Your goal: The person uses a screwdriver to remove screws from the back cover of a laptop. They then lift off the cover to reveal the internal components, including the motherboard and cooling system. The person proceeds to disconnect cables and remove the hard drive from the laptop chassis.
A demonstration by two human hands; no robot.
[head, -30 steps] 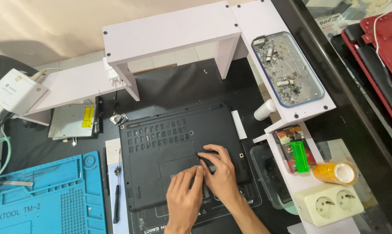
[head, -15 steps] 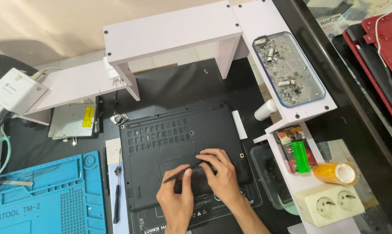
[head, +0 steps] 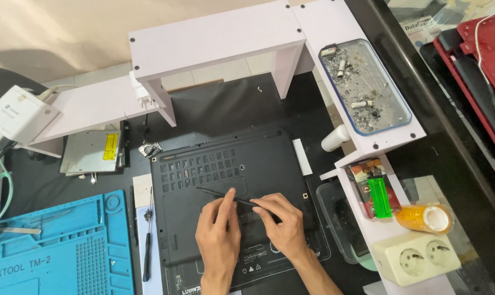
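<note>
Since a second ago the left hand [head: 219,236] has slid lower on the upturned black plastic laptop [head: 228,180], and a thin black pointed tool [head: 225,195] now shows across the base panel. The right hand [head: 283,226] pinches that tool's near end, fingers closed on it; the left hand's fingers lie together, the forefinger touching the shaft. Left lies a blue silicone work mat [head: 61,246]. Farther off stands a white shelf [head: 214,38], with a littered clear tray [head: 367,87].

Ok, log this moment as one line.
left hand: steadies black tool | right hand: grips tool | laptop underside: facing up | screwdriver: left of laptop
</note>
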